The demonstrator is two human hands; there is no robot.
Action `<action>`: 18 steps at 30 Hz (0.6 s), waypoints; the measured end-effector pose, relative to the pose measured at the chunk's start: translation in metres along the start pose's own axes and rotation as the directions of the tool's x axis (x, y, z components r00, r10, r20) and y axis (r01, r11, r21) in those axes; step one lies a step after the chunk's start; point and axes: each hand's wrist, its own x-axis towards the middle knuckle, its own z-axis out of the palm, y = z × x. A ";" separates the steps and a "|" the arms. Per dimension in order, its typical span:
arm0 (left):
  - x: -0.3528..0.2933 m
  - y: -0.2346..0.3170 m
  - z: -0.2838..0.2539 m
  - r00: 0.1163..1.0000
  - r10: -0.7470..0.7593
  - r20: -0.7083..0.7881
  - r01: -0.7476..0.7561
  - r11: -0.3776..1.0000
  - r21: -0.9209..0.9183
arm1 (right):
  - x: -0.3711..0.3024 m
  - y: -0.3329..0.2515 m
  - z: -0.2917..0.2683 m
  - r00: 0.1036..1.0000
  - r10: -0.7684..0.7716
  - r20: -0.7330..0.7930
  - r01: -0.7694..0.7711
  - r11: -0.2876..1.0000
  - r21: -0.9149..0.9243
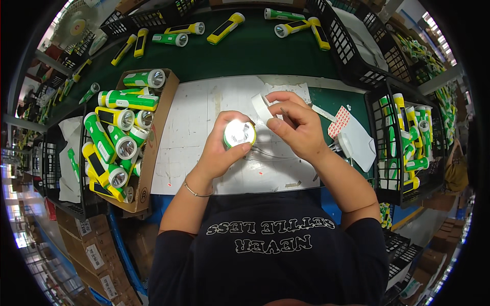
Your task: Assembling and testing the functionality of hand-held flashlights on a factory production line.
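Observation:
My left hand (214, 155) is wrapped round a flashlight (240, 133) whose round head faces up and shines white; a green and yellow rim shows beneath the glow. Just to the right, a white plastic ring (261, 107) is pinched between the thumb and fingers of my right hand (301, 130). Ring and flashlight head are apart, the ring slightly higher in the picture. Something thin and dark shows among the right fingers, too unclear to name. A thin grey cable (273, 155) runs below the hands across the white work board (199, 107).
At left, a cardboard box (162, 120) holds several green and yellow flashlights. More lie along the green surface (204, 61) beyond the board. A black basket (389, 173) of flashlights stands at right, near a red-patterned sheet (340, 121) and a white round part (345, 145).

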 end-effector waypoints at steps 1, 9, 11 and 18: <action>0.000 0.005 0.000 0.998 -0.060 0.010 0.060 0.998 -0.018 | 0.001 -0.003 0.000 0.998 -0.070 -0.004 0.070 0.996 -0.063; 0.001 0.004 -0.005 0.996 -0.077 0.050 0.080 0.995 -0.058 | 0.016 -0.022 0.002 0.849 -0.368 0.380 0.526 0.666 -0.529; 0.001 0.003 -0.006 0.996 -0.078 0.053 0.081 0.995 -0.061 | 0.018 -0.025 0.001 0.828 -0.331 0.452 0.553 0.615 -0.562; 0.004 0.001 -0.010 0.971 0.238 -0.005 -0.232 0.954 0.188 | 0.024 -0.033 0.001 0.818 -0.313 0.483 0.566 0.592 -0.574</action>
